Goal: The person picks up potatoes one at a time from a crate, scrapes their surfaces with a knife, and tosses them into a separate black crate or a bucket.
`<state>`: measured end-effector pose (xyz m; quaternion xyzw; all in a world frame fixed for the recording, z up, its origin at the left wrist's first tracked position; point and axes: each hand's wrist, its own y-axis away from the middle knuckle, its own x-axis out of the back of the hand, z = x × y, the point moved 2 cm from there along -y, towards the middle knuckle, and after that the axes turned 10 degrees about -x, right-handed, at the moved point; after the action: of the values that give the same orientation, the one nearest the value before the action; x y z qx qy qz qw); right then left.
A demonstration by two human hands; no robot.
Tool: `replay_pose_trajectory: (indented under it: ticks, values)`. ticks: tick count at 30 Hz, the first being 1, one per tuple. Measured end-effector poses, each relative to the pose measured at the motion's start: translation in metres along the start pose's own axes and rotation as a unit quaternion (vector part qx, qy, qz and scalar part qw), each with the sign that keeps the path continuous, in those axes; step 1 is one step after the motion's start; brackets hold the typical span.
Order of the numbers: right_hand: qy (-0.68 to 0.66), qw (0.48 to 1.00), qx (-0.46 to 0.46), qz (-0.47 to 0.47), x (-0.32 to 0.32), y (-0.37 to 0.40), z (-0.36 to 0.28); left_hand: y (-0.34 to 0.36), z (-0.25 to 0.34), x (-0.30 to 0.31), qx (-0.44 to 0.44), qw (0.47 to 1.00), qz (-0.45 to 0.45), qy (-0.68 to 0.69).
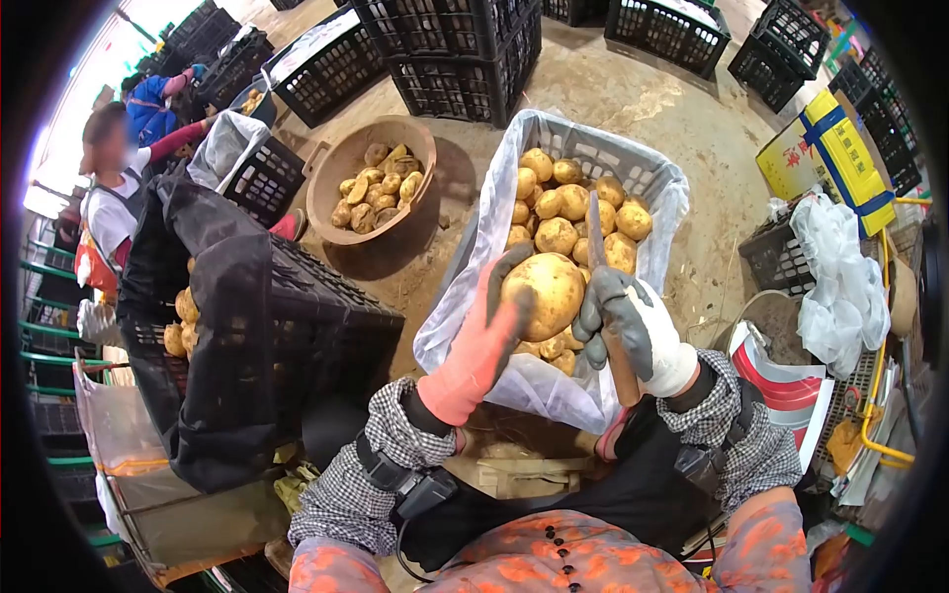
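Observation:
My left hand (476, 341), in a pink glove with grey fingers, is closed around the side of a large potato (547, 296). In my right hand (645, 331), gloved in white and grey, is a knife (595, 233); its blade points away from me and its brown handle sticks out below the palm. The right fingertips are close beside the potato. Both hands are over a grey crate (633, 163) lined with whitish plastic sheeting (457, 316). Several smaller potatoes (556, 236) lie inside it, partly hidden by the hands.
A brown tub (321, 203) of potatoes, some cut, stands beyond the crate's left side. Left of me is a black crate (336, 306) draped with dark cloth. Stacked black crates (450, 84) stand ahead. Plastic bags (835, 277) are at right. Another person (114, 198) works far left.

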<state>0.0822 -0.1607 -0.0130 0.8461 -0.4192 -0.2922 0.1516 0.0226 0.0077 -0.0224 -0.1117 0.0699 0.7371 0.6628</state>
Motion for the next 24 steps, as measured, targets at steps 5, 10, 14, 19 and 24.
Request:
replay_pose_trajectory:
  ticks: [5,10,14,19,24]
  values:
    - [0.039,0.999,-0.011,-0.035,-0.004,0.007,-0.011,0.011,-0.023,0.001,-0.025,0.995,-0.039,-0.092]
    - [0.272,0.961,0.055,-0.008,0.002,0.004,-0.016,0.009,-0.010,0.000,-0.066,0.989,-0.036,-0.126]
    - [0.512,0.840,0.176,0.021,0.003,0.005,-0.006,0.005,0.009,0.003,-0.098,0.945,-0.051,-0.309]
    - [0.550,0.786,0.283,0.000,0.001,-0.001,0.006,0.005,0.010,0.004,-0.081,0.903,-0.088,-0.413]
    - [0.074,0.997,0.008,-0.027,-0.001,0.001,0.001,0.006,0.006,0.001,0.090,0.983,0.004,0.158]
